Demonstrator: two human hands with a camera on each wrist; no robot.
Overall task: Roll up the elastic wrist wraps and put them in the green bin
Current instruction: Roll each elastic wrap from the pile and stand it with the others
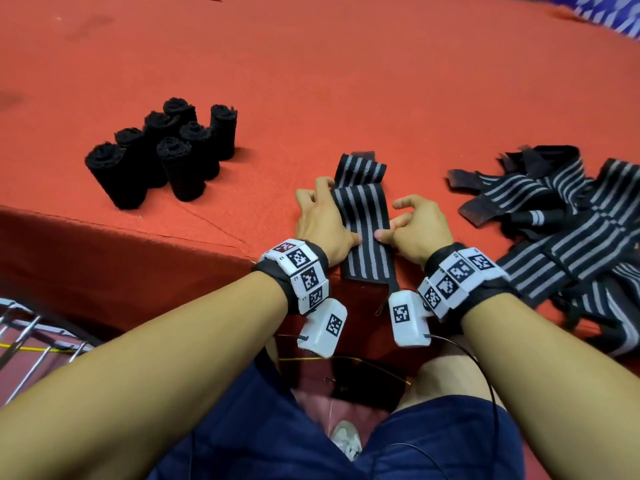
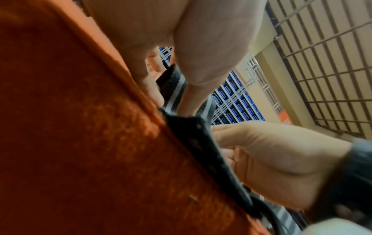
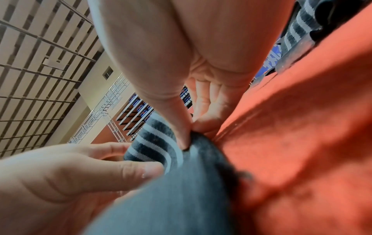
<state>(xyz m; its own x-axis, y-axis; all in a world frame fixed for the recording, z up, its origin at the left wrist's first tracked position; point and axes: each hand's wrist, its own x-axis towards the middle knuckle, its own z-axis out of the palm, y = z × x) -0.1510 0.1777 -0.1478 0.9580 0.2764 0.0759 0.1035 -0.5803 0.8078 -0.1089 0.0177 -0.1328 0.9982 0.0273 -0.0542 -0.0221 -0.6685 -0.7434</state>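
Both hands pinch one striped wrap [image 1: 363,220] flat on the red felt worktop [image 1: 311,81].
Left hand [image 1: 323,221] and right hand [image 1: 417,225] grip its ribbed edges; only the head view shows the rolled black wraps [image 1: 162,154].

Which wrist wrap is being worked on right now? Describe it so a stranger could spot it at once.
Start at the near edge of the red table. Between the standing black rolls and the loose striped heap lies one striped wrap. It alone lies apart from the heap, gripped by the left hand and right hand.

Rolls [image 1: 166,150] left — wrap pile [image 1: 561,216] right
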